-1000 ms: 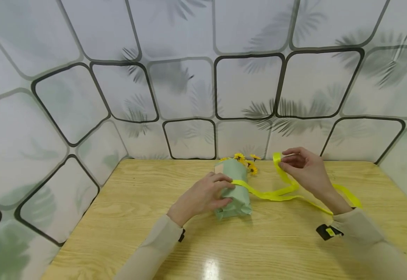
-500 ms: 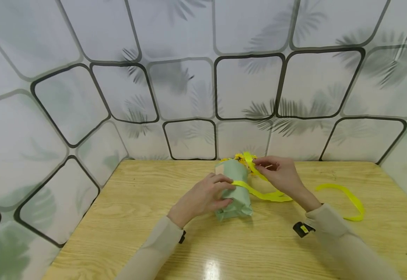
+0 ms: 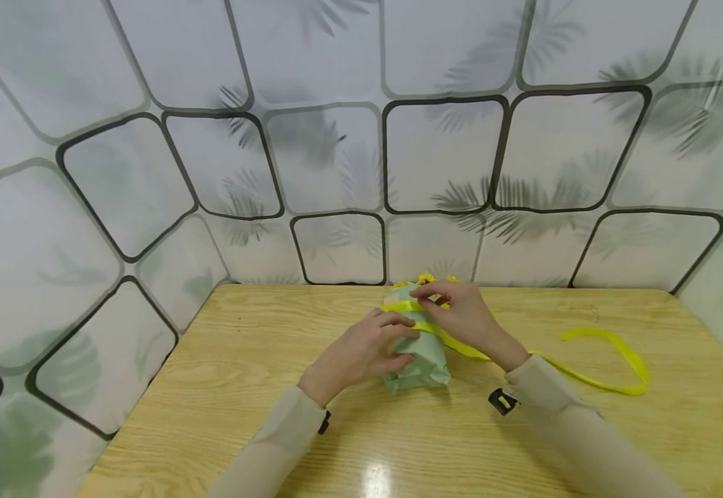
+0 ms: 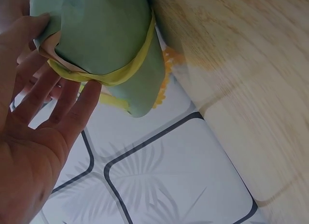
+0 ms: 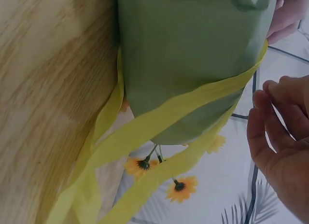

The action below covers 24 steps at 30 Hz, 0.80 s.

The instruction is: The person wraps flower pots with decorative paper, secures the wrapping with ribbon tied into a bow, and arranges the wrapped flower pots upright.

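Observation:
A bouquet (image 3: 420,363) wrapped in pale green paper lies on the table, its yellow flowers (image 5: 179,188) pointing towards the wall. My left hand (image 3: 357,354) holds the wrapping from the left, fingers on the yellow ribbon (image 4: 113,78) and thumb lower on the paper. That ribbon runs round the wrap, and a second stretch crosses nearer the flowers. My right hand (image 3: 464,317) is above the flower end, thumb and fingertips together at this second stretch, seemingly pinching it; the exact contact is hidden. In the right wrist view, two ribbon lengths (image 5: 178,108) trail off the wrap.
The ribbon's long tail (image 3: 632,360) curves over the wooden table (image 3: 243,415) at the right. Behind the far table edge stands a pale wall covering (image 3: 442,159) with dark rounded outlines and leaf shapes. Both wrists wear dark straps.
My right hand has moved left from beside the bouquet to over its flower end, bringing the ribbon across the wrap. The left hand has stayed in place on the bouquet.

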{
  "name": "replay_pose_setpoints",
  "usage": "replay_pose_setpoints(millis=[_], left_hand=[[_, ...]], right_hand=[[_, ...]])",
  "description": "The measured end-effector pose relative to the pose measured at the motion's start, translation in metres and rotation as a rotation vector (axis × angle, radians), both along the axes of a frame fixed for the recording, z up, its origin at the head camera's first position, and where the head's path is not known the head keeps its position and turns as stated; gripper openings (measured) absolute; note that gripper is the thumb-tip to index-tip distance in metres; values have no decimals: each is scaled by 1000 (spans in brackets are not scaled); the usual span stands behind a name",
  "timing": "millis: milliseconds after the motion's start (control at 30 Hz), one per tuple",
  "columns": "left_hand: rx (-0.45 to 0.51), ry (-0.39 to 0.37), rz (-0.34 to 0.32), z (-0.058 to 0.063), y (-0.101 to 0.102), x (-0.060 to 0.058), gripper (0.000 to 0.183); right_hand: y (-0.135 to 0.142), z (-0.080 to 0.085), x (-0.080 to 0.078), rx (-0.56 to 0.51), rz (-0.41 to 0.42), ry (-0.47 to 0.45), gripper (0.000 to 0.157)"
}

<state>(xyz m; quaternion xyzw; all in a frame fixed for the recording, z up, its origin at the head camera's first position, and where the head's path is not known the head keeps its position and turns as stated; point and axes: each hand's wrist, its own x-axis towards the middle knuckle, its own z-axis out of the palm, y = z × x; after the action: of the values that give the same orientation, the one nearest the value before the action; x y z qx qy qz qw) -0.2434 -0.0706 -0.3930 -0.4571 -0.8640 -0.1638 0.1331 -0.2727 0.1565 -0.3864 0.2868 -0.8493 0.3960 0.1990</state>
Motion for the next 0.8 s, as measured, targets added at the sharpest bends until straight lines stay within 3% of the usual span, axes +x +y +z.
replay_pose_setpoints(millis=[233,533,800], left_hand=[[11,-3,6,-1,-1,0,33],[24,-12,7,-2,-1,0,32],[16,-40,20,-3,0,0,31]], right_hand=[[14,-4,9,29,51,24,18],[26,-14,18,197,161,142,20],[25,-20,21,154,181,124,21]])
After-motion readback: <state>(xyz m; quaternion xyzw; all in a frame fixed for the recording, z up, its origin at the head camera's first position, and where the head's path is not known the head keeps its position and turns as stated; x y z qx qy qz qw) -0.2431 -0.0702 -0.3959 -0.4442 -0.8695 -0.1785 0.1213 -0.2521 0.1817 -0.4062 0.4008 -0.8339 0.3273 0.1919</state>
